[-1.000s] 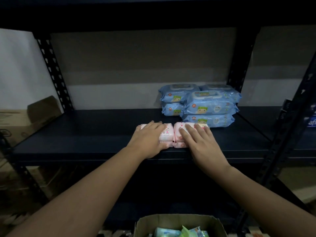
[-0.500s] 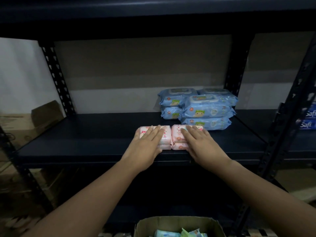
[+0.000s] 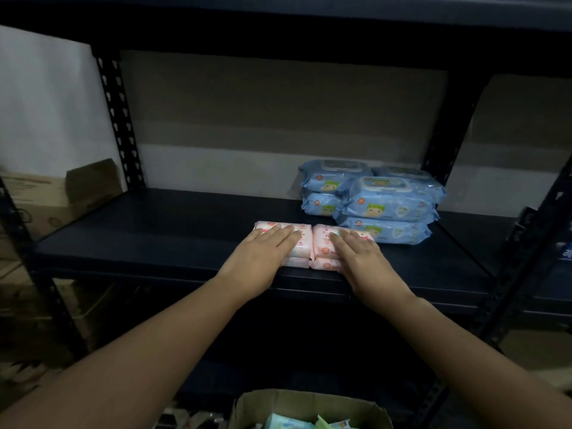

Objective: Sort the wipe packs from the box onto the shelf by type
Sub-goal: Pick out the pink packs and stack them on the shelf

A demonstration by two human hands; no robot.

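Because the light is so dim, much around my hands is hard to read: the print on the packs is only blurred colour, and the lower shelves beneath my forearms are nearly black. Below and between my wrists, the cardboard box [image 3: 309, 407] is cut off by the bottom edge, so I see only its rim and the tops of a few green and blue packs [image 3: 297, 424] inside. Far off to my right, something blue with white lettering [image 3: 567, 252] is cut off at the edge, and I cannot tell what it is. Off to my left, a brown carton [image 3: 58, 199] sits half in shadow behind the rack's upright.

My left hand [image 3: 263, 261] lies flat, fingers straight and together, on top of the left stack of pink wipe packs [image 3: 301, 243]. My right hand [image 3: 362, 261] lies just as flat on the right stack of pink wipe packs [image 3: 323, 243]. Neither hand curls round anything; both only rest on the top packs. Each stack shows two packs, the lower ones mostly hidden under my palms. The two stacks touch each other between my hands, near the front edge of the dark shelf [image 3: 154, 243].

Just beyond my right fingertips, and a little further right, stand the blue wipe packs [image 3: 387, 205], piled two high in two rows; the back row is partly hidden by the front one.
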